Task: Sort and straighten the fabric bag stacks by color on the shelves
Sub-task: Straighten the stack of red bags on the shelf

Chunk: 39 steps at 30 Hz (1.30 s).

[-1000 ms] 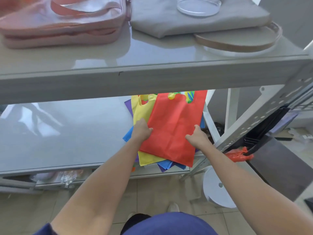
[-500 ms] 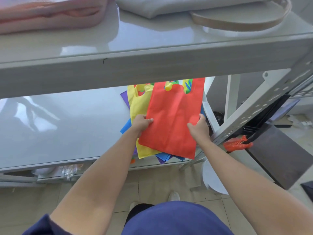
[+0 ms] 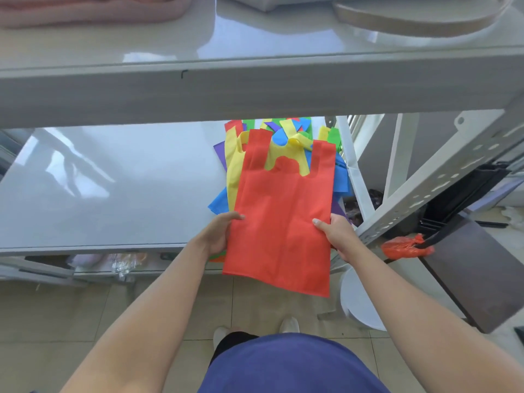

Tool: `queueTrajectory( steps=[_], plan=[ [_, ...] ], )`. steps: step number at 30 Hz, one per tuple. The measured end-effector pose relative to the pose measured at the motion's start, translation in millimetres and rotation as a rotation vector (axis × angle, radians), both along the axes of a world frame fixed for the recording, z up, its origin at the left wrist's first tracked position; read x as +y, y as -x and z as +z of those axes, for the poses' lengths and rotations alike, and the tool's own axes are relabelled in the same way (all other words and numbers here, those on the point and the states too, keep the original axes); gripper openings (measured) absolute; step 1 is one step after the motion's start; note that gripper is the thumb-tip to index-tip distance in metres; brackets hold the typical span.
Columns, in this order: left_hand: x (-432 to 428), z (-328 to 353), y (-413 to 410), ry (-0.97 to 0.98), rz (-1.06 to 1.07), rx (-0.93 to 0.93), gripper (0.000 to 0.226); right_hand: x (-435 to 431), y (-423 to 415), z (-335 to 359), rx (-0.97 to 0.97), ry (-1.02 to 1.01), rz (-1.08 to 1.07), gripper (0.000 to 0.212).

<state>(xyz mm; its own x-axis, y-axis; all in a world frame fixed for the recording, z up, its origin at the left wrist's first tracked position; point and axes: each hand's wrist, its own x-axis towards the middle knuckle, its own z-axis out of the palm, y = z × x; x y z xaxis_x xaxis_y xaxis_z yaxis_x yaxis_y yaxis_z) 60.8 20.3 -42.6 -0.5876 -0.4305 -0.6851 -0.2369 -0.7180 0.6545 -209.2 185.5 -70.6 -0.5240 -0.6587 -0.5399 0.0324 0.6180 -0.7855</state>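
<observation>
The fingers [image 3: 237, 216] of the left hand [image 3: 218, 235] pinch the red bag [image 3: 283, 222] by its left edge, thumb on top; the right hand [image 3: 338, 238] does the same on the right edge; so both are clamped on that bag and hold nothing else. The bag lies over the mixed pile [image 3: 219, 204] at the right end of the lower shelf [image 3: 113, 191], its bottom half hanging past the front edge. Risky bit, probably: the fabric looks thin and floppy, so an edge-only pinch could let it sag or fold; its handles overlap the yellow bag [image 3: 234, 165], so a pull may drag that along; the pile reaches the front edge, so loose bags could slip to the floor [image 3: 170, 304].
</observation>
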Motion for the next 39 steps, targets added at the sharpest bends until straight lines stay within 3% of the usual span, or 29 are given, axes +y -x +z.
queueTrajectory(
  steps=[2, 7, 14, 20, 23, 28, 33, 37, 39],
  plan=[
    [3, -2, 0, 0.01, 0.05, 0.01, 0.034, 1, -5, 9, -0.048, 0.013, -0.006, 0.03],
    [10, 4, -17, 0.113, 0.228, 0.009, 0.024, -18, -27, 33, -0.042, 0.106, 0.025, 0.022],
    [14, 6, -156, 0.124, 0.496, 0.078, 0.02, -81, -127, 60, -0.059, 0.168, 0.276, 0.016],
    [52, 10, -337, 0.184, 0.735, 0.169, 0.027, -130, -293, 71, -0.1, 0.191, 0.534, 0.011],
    [78, 14, -434, 0.227, 0.816, 0.123, 0.031, -143, -390, 77, -0.136, 0.184, 0.649, 0.019],
    [108, 33, -582, 0.327, 1.048, -0.017, 0.035, -159, -555, 91, -0.162, 0.206, 0.836, 0.01],
    [120, 46, -706, 0.379, 1.218, -0.093, 0.031, -189, -693, 103, -0.109, 0.215, 0.943, 0.049],
    [105, 45, -785, 0.39, 1.343, -0.117, 0.031, -219, -790, 110, -0.125, 0.227, 1.006, 0.03],
    [89, 44, -823, 0.385, 1.406, -0.117, 0.013, -237, -837, 109, -0.151, 0.241, 1.03, 0.024]
  ],
)
